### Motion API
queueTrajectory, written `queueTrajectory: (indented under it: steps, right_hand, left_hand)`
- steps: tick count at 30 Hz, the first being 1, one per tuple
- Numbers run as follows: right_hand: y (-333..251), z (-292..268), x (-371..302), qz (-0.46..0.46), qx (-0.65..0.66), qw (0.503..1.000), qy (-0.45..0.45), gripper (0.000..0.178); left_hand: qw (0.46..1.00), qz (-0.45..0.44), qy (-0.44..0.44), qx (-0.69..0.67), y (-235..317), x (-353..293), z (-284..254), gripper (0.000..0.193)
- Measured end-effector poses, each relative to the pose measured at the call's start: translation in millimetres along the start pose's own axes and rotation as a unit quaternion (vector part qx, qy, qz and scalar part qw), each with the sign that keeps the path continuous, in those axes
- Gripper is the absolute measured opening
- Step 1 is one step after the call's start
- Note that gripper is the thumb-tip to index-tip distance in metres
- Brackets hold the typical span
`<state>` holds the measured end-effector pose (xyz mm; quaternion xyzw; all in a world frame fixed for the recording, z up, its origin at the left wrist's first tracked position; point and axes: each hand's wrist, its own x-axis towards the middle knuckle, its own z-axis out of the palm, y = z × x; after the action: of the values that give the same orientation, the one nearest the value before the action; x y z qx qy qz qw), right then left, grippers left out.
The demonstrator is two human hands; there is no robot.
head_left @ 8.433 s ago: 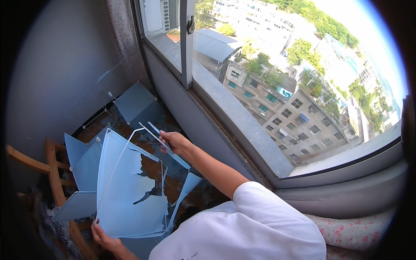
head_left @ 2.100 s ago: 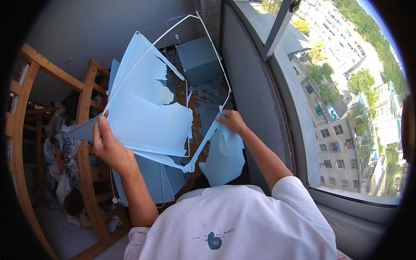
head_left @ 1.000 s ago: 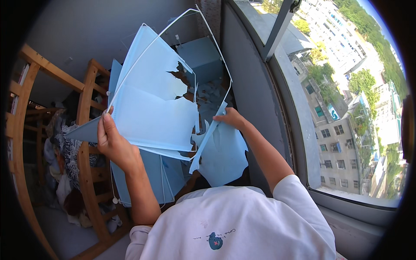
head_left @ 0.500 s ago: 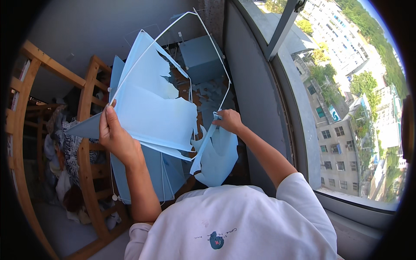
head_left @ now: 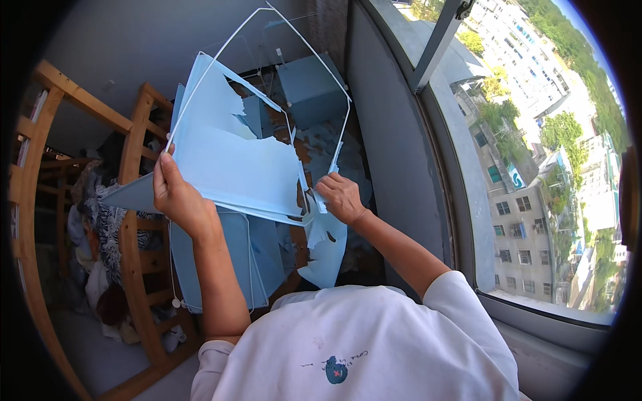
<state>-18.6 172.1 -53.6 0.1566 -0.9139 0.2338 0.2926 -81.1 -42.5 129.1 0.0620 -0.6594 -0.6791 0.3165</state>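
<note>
A white wire frame (head_left: 308, 47), bent into a loop, stands up in front of me with torn light-blue sheeting (head_left: 234, 167) attached to it. My left hand (head_left: 184, 200) is closed on the frame's left edge, its thumb over the wire. On the right side, my right hand (head_left: 341, 198) grips a ragged strip of the same sheeting close to the wire. Below that hand hangs a torn flap (head_left: 326, 260) with holes in it. The right hand's fingertips are partly hidden. Under my left forearm are more blue panels (head_left: 227, 260) with wire edges.
Behind the frame a blue box (head_left: 311, 93) stands against the wall, with blue scraps (head_left: 321, 137) on the floor. Wooden rails (head_left: 134, 267) and a heap of clothes (head_left: 100, 267) are at left. A grey wall ledge and window frame (head_left: 435, 134) border the right.
The wire frame has tilted left. My right hand has shifted down and slightly left along the sheeting. The flap below it has changed shape. My left hand has hardly moved.
</note>
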Motion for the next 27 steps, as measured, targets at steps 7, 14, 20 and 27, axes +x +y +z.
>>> queueTrajectory:
  steps: [7, 14, 20, 27]
  right_hand:
    - [49.6, -6.6, -23.8, 0.206, -0.08, 0.975, -0.014, 0.017]
    - [77.0, 9.7, -19.4, 0.43, 0.182, 0.882, -0.062, 0.073]
    - [87.8, 2.4, 0.4, 0.507, 0.012, 0.844, -0.174, 0.084]
    - [113.7, -0.7, -18.3, 0.474, 0.266, 0.831, -0.119, 0.082]
  left_hand:
    - [0.999, -0.029, 0.006, -0.042, 4.0, 5.7, -9.4, 0.032]
    - [0.997, -0.036, 0.0, -0.062, 10.2, 2.3, -10.3, 0.032]
    - [0.997, -0.04, 0.0, -0.071, 12.0, 0.8, -13.6, 0.031]
    - [0.996, -0.054, 0.008, -0.075, 8.1, 3.1, -29.0, 0.031]
